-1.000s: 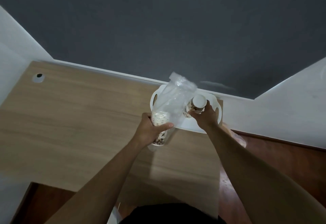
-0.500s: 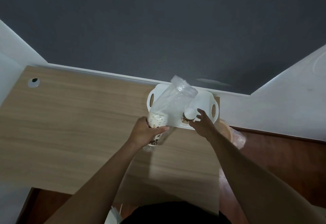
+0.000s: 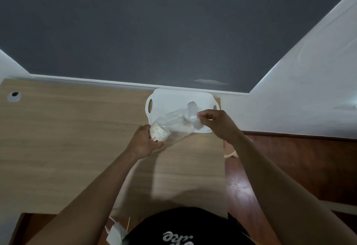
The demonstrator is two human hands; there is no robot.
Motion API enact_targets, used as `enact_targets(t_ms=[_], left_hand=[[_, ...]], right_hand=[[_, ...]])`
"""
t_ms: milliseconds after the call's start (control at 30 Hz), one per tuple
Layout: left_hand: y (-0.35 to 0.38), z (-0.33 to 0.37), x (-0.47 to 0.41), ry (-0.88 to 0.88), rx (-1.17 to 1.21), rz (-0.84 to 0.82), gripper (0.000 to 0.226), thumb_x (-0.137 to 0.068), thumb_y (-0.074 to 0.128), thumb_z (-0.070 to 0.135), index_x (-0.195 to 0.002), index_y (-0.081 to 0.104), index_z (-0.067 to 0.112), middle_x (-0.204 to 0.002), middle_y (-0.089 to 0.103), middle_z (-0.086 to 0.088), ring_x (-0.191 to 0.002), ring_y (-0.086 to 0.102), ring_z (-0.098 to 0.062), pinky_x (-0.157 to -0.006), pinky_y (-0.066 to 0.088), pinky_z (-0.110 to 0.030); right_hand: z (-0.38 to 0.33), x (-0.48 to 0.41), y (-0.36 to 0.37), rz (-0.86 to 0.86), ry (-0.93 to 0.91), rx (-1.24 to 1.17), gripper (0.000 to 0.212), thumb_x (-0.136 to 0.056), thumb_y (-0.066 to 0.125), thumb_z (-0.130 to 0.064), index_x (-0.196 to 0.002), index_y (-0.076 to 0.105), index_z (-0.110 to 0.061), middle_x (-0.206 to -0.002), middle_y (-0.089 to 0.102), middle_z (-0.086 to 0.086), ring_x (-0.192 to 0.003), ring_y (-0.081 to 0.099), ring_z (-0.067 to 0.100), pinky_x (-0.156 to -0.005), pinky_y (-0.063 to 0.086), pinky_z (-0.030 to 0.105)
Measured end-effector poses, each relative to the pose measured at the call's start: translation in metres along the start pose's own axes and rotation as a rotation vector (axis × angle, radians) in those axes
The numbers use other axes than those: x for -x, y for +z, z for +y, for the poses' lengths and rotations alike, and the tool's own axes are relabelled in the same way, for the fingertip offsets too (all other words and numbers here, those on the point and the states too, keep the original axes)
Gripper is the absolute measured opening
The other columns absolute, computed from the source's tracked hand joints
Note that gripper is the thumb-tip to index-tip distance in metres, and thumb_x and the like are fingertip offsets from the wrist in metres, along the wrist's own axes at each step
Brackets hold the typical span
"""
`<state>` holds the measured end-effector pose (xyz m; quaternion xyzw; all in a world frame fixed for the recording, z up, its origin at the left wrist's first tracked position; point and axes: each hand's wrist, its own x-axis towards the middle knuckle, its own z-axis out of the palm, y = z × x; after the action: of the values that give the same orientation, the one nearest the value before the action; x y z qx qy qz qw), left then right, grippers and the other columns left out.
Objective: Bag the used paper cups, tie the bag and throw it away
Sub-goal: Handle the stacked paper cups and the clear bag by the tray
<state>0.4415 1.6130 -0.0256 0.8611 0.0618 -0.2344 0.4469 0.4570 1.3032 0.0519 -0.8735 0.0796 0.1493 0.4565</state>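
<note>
Wooden desk (image 3: 77,129): left hand (image 3: 144,143) clasps bagged cups (image 3: 159,133); right hand (image 3: 216,123) pinches bag (image 3: 179,121) mouth.

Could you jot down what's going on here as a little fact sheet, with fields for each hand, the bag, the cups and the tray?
left hand: grips the bag's bottom end around the cups
right hand: pinches the bag's open end
bag: clear plastic, lying sideways between the hands, over the tray's near edge, not tied
cups: patterned paper, stacked inside the bag
tray: white, two handle holes, at the desk's far right corner, no loose cups visible on it
desk: light wood
</note>
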Motion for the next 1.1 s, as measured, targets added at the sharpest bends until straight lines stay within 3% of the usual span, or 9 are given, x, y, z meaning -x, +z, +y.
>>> enact_targets(t_ms=[100,167,233,367,500,600,700,900,1100], left_hand=[[-0.007,0.002,0.010,0.042,-0.116,-0.068,0.056,-0.072,0.097,0.028,-0.118,0.067,0.021,-0.098,0.077,-0.001,-0.058,0.061,-0.010,-0.053,0.051,-0.030],[-0.009,0.003,0.017,0.071,-0.104,-0.142,0.055,-0.071,0.095,0.027,-0.119,0.068,0.024,-0.093,0.077,-0.004,-0.054,0.061,-0.014,-0.050,0.055,-0.033],[-0.010,0.007,0.024,0.100,-0.086,-0.188,0.056,-0.070,0.094,0.028,-0.120,0.069,0.028,-0.088,0.076,-0.005,-0.054,0.060,-0.013,-0.050,0.056,-0.035],[-0.008,0.018,0.035,0.182,-0.147,-0.190,0.067,-0.069,0.094,0.040,-0.132,0.070,0.035,-0.087,0.077,0.009,-0.067,0.065,-0.004,-0.067,0.060,-0.032],[-0.009,0.024,0.043,0.205,-0.123,-0.218,0.067,-0.072,0.097,0.030,-0.133,0.070,0.036,-0.082,0.073,0.016,-0.062,0.063,0.004,-0.055,0.054,-0.017],[-0.012,0.024,0.047,0.218,-0.132,-0.230,0.072,-0.072,0.099,0.033,-0.137,0.069,0.037,-0.086,0.074,0.018,-0.063,0.064,0.008,-0.055,0.050,-0.011],[-0.010,0.028,0.050,0.228,-0.145,-0.247,0.070,-0.072,0.100,0.036,-0.135,0.070,0.038,-0.093,0.075,0.020,-0.070,0.066,0.010,-0.060,0.048,-0.008],[0.003,0.042,0.047,0.267,-0.121,-0.336,0.065,-0.071,0.094,0.025,-0.127,0.065,0.037,-0.101,0.073,0.016,-0.079,0.065,-0.002,-0.069,0.054,-0.023],[0.001,0.040,0.043,0.137,-0.090,-0.304,0.065,-0.063,0.100,0.035,-0.118,0.064,0.029,-0.099,0.075,0.003,-0.068,0.067,-0.013,-0.058,0.058,-0.040]], right_hand=[[0.005,0.006,0.001,-0.140,0.020,0.158,0.029,-0.100,0.059,-0.004,-0.074,0.069,-0.014,-0.066,0.058,-0.004,-0.059,0.048,0.004,-0.059,0.042,0.028],[0.010,0.010,0.006,-0.278,0.019,0.207,0.036,-0.098,0.058,0.001,-0.093,0.082,-0.024,-0.095,0.081,-0.008,-0.085,0.077,0.008,-0.076,0.062,0.027],[-0.004,0.024,0.009,-0.388,0.001,0.182,0.044,-0.096,0.058,0.009,-0.121,0.083,-0.017,-0.123,0.081,-0.007,-0.108,0.077,0.002,-0.093,0.060,0.018],[-0.009,0.041,0.024,-0.466,0.025,0.114,0.037,-0.098,0.057,0.016,-0.098,0.073,-0.018,-0.086,0.074,-0.012,-0.081,0.067,-0.002,-0.070,0.048,0.007],[0.001,0.046,0.040,-0.504,-0.010,0.029,0.054,-0.088,0.080,0.011,-0.138,0.075,-0.011,-0.122,0.082,-0.004,-0.110,0.078,0.008,-0.087,0.063,0.028],[-0.001,0.054,0.044,-0.472,-0.028,0.058,0.042,-0.098,0.066,0.014,-0.134,0.076,-0.005,-0.118,0.081,-0.004,-0.105,0.076,0.001,-0.092,0.060,0.022],[-0.013,0.064,0.046,-0.463,-0.012,0.098,0.029,-0.098,0.056,0.020,-0.116,0.075,0.006,-0.098,0.074,-0.002,-0.081,0.069,-0.010,-0.070,0.050,0.004],[-0.025,0.077,0.058,-0.399,-0.028,0.119,0.032,-0.097,0.051,0.025,-0.084,0.063,-0.002,-0.075,0.057,-0.009,-0.057,0.058,-0.020,-0.062,0.041,0.007],[-0.045,0.074,0.046,-0.349,0.057,0.233,0.023,-0.108,0.062,-0.008,-0.086,0.060,-0.015,-0.086,0.061,0.002,-0.081,0.060,0.018,-0.079,0.057,0.031]])
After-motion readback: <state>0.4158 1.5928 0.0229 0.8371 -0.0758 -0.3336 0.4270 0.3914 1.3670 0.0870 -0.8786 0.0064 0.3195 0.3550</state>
